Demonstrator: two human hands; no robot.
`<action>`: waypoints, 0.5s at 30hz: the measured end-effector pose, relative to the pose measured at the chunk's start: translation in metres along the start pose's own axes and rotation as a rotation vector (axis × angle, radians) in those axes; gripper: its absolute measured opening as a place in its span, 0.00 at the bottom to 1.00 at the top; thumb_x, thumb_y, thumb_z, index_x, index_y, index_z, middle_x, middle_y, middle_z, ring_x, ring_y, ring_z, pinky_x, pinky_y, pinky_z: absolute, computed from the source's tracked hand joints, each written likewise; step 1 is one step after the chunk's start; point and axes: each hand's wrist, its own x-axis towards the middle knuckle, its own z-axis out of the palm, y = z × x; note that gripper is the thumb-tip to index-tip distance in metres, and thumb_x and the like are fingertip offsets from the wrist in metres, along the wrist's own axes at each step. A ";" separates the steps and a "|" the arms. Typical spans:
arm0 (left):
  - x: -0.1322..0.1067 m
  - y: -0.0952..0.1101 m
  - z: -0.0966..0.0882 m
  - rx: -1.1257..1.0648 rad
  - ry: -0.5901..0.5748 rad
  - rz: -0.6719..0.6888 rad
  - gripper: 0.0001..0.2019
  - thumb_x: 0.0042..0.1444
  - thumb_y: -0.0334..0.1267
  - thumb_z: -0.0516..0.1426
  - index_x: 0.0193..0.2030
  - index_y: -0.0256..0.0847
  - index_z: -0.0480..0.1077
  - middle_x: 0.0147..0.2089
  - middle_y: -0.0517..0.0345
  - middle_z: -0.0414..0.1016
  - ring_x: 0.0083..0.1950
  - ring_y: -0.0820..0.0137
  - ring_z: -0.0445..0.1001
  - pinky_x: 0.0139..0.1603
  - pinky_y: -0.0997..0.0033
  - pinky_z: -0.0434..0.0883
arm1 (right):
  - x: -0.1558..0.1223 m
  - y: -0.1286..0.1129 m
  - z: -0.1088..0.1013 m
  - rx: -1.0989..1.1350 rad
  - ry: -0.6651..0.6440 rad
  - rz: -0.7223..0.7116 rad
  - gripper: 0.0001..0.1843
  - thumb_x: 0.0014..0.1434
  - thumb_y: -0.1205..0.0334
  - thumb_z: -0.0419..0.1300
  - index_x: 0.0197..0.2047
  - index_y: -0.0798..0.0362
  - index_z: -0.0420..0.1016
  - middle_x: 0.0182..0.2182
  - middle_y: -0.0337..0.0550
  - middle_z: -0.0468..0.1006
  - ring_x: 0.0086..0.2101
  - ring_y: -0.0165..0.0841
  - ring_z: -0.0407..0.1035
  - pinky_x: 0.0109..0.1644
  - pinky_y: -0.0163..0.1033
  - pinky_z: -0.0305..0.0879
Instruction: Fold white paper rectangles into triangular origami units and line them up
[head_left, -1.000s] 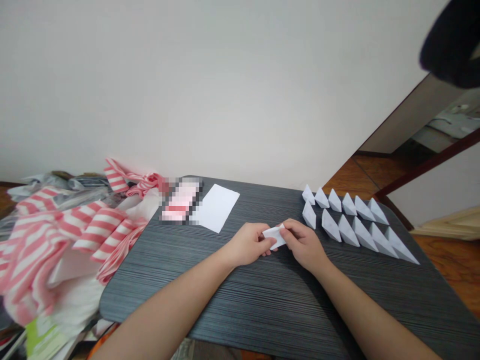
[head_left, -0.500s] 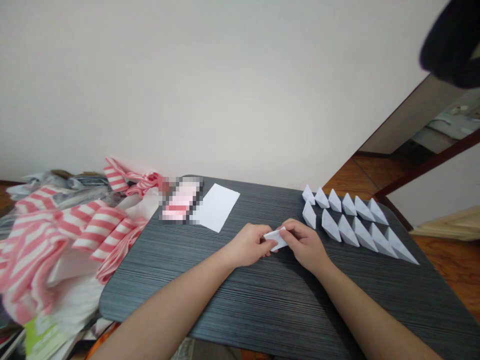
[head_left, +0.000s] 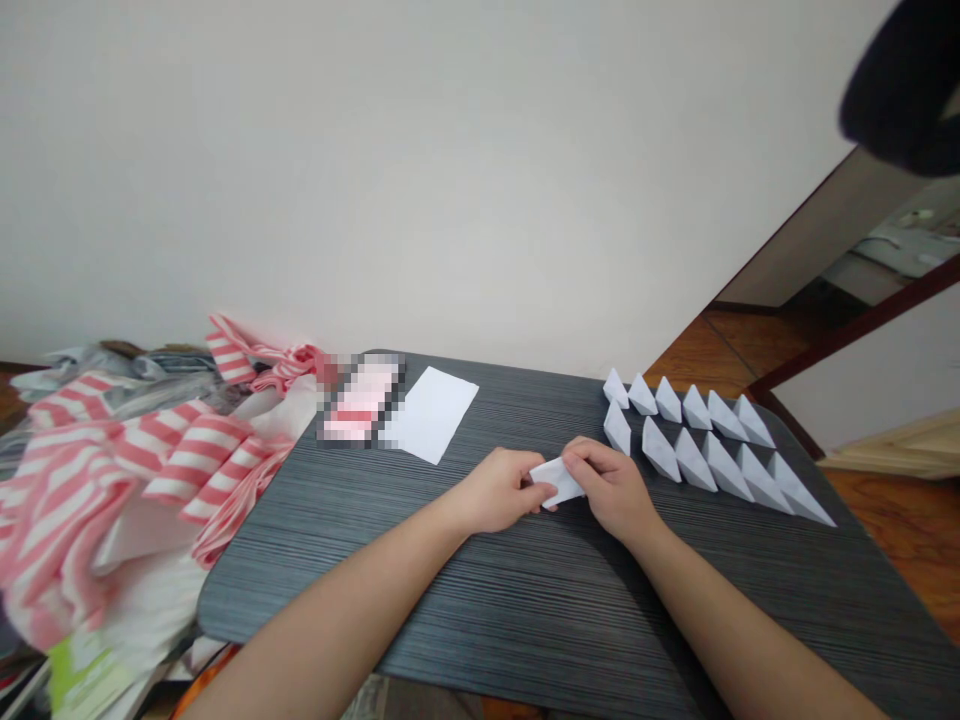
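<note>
Through my remote feed, a pale wall [head_left: 450, 200] rises behind a dark, wood-grained table with rounded corners [head_left: 487, 610]. Over the table's middle, I see both hands close together on one small, folded white paper piece [head_left: 556, 482]. The left hand [head_left: 499, 490] grips its left end, thumb on top; the right hand [head_left: 611, 487] pinches the other end. I can't tell whether the piece touches the tabletop.

Just beyond the right hand, towards the far right corner, stand twelve pointed, boat-like white paper shapes in two rows, six in the back row [head_left: 670, 402] and six in the front row [head_left: 696, 464]. I judge those finished; the piece in hand looks flat and only partway folded.

Near the far left corner lies flat white paper [head_left: 441, 412], apparently unused, though I can't count sheets. Beside it sits a pixelated pink-and-black rectangle [head_left: 365, 398]. Past the left edge, red-and-white striped cloth [head_left: 199, 455] is heaped.
</note>
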 end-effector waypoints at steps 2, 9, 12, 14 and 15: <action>0.000 0.000 0.000 -0.002 0.000 -0.008 0.11 0.54 0.41 0.52 0.34 0.36 0.71 0.28 0.56 0.75 0.26 0.72 0.71 0.26 0.76 0.63 | 0.000 0.002 0.000 -0.004 -0.009 0.057 0.13 0.60 0.57 0.54 0.28 0.54 0.72 0.25 0.40 0.70 0.26 0.30 0.64 0.28 0.34 0.60; 0.001 -0.001 0.001 -0.121 0.003 -0.044 0.11 0.54 0.42 0.53 0.32 0.35 0.70 0.28 0.55 0.75 0.27 0.72 0.71 0.27 0.75 0.66 | 0.000 0.004 -0.002 -0.069 0.010 0.104 0.15 0.60 0.55 0.53 0.27 0.54 0.73 0.21 0.39 0.71 0.24 0.30 0.65 0.26 0.34 0.59; 0.004 -0.003 0.000 -0.301 0.027 -0.063 0.10 0.54 0.41 0.54 0.34 0.35 0.68 0.29 0.54 0.75 0.26 0.74 0.71 0.28 0.75 0.68 | -0.001 0.005 0.000 0.032 -0.036 0.159 0.13 0.60 0.55 0.53 0.34 0.54 0.73 0.21 0.38 0.73 0.21 0.29 0.65 0.22 0.32 0.59; 0.006 -0.006 0.000 -0.381 0.065 -0.058 0.10 0.54 0.41 0.54 0.34 0.34 0.68 0.28 0.55 0.74 0.25 0.75 0.70 0.28 0.74 0.69 | -0.002 0.005 0.002 0.084 -0.102 0.202 0.13 0.60 0.54 0.53 0.36 0.54 0.72 0.23 0.40 0.76 0.19 0.28 0.67 0.20 0.31 0.58; 0.007 -0.007 0.000 -0.400 0.084 -0.055 0.10 0.53 0.41 0.54 0.34 0.34 0.67 0.27 0.56 0.73 0.25 0.75 0.70 0.27 0.74 0.68 | -0.002 0.005 0.002 0.091 -0.124 0.220 0.14 0.61 0.53 0.52 0.35 0.55 0.72 0.24 0.41 0.77 0.20 0.28 0.68 0.19 0.31 0.58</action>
